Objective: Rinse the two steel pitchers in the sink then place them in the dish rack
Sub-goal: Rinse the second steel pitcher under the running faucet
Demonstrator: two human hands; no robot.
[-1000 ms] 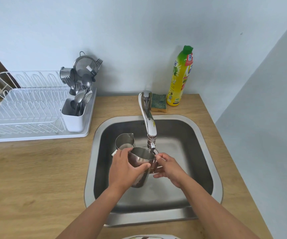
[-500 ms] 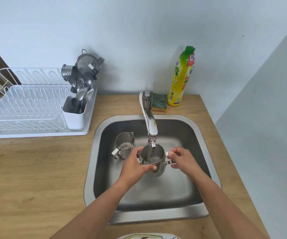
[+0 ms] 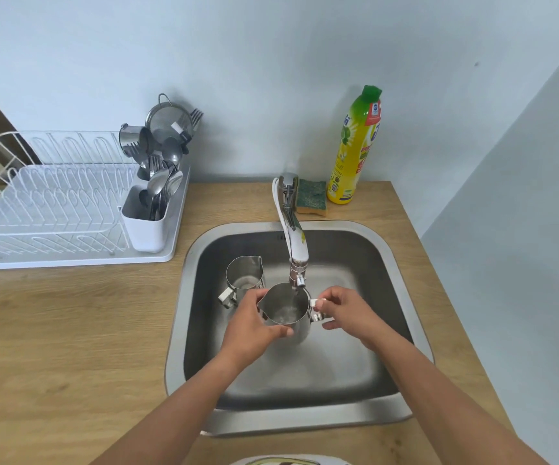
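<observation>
Rinsing is under way on the first pitcher (image 3: pixel 285 308), which is upright in the middle of the sink (image 3: pixel 179 313), its mouth just below the spout of the tap (image 3: pixel 293 236). A thin stream seems to fall into it, and a little water shows at its bottom. The left hand (image 3: pixel 251 325) is wrapped round the pitcher's left side, thumb on the near rim. The right hand (image 3: pixel 345 308) pinches the handle (image 3: pixel 316 308) on the right between thumb and fingers.

The second pitcher (image 3: pixel 244 276) stands upright on the sink floor just to the left and a little farther back, with no hand on it. Whether it has been rinsed cannot be told.

The dish rack (image 3: pixel 53 203) sits on the counter (image 3: pixel 53 330) at the far left, well apart from the sink. Its wire slots hold no pitcher; only the cutlery holder (image 3: pixel 144 226) at its right end is filled. Beyond the tap lie a sponge (image 3: pixel 311 198) and a soap bottle (image 3: pixel 355 152).

By my judgement the task is in its early part. One pitcher is mid-rinse. What is left is to empty it and carry it to the rack, then to rinse and rack the other.
</observation>
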